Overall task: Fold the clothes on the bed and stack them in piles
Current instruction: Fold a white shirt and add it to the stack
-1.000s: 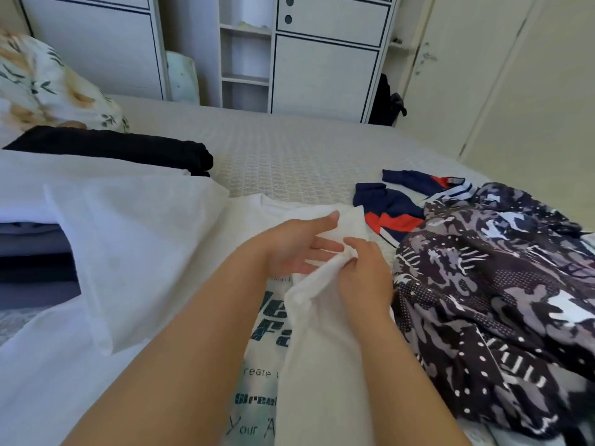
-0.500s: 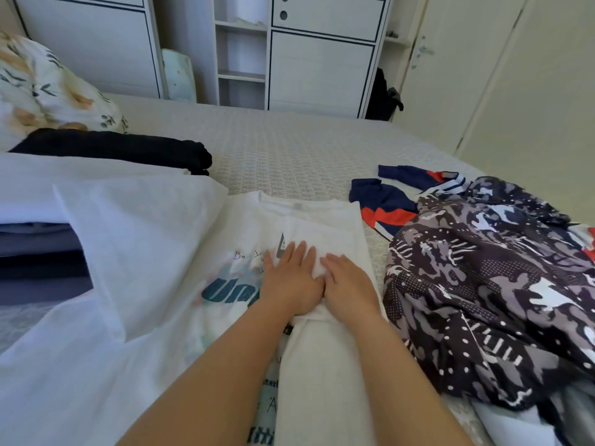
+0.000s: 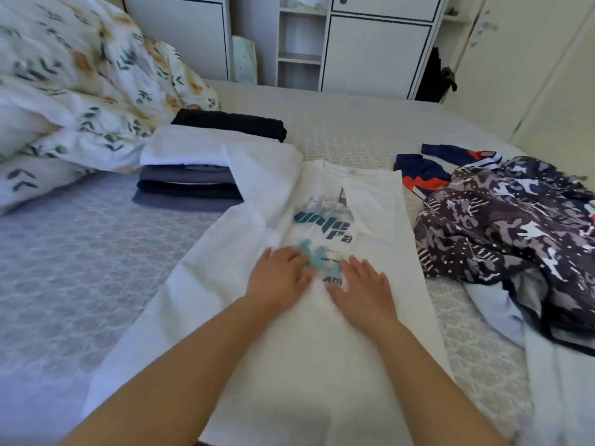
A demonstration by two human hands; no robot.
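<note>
On the bed, just right of the folded pile, the white printed T-shirt is lying flat, its long axis running away from the person, right side already folded inward, left side spreading wide. Left hand and right hand, each grip open and flat, are pressing its middle; the left is nearer the unfolded side.

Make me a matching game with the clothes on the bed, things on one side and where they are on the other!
Things:
1. white T-shirt
2. camouflage garment
3. black garment
4. folded pile

Places:
A. behind the folded pile, near the pillows
B. under both hands
C. bunched up on the right side of the bed
D. left of the T-shirt, white piece on top

Pairs: 1-B, 2-C, 3-A, 4-D

The left hand and right hand lie flat on the T-shirt.
</note>
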